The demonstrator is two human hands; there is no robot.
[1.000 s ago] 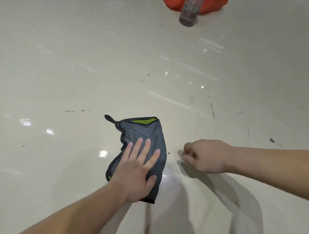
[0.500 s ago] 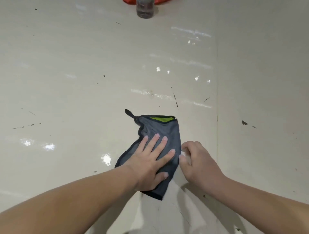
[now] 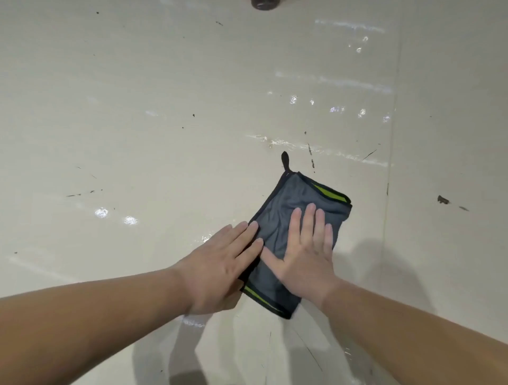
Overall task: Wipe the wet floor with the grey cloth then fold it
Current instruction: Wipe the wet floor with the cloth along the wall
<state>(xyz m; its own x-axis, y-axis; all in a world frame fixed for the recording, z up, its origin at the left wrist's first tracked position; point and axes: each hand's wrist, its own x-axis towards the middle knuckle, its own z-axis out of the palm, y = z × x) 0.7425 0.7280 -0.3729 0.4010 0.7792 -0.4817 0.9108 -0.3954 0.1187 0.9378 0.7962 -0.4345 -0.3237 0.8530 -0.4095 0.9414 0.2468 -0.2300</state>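
Observation:
The grey cloth, edged in black with green strips at both ends and a black loop at its far corner, lies folded flat on the pale floor. My right hand presses flat on the cloth's middle, fingers spread. At the cloth's left edge rests my left hand, palm down, fingertips just touching the fabric. Neither hand grips anything.
Wet streaks and shiny drops lie on the floor beyond the cloth and to the left. A dark bottle base shows at the top edge. A tile seam runs down the right side. Dark specks dot the floor.
My right hand opened from a fist beside the cloth and came flat onto it. My left hand slid off the middle to the left edge. The cloth now lies squarer and flatter.

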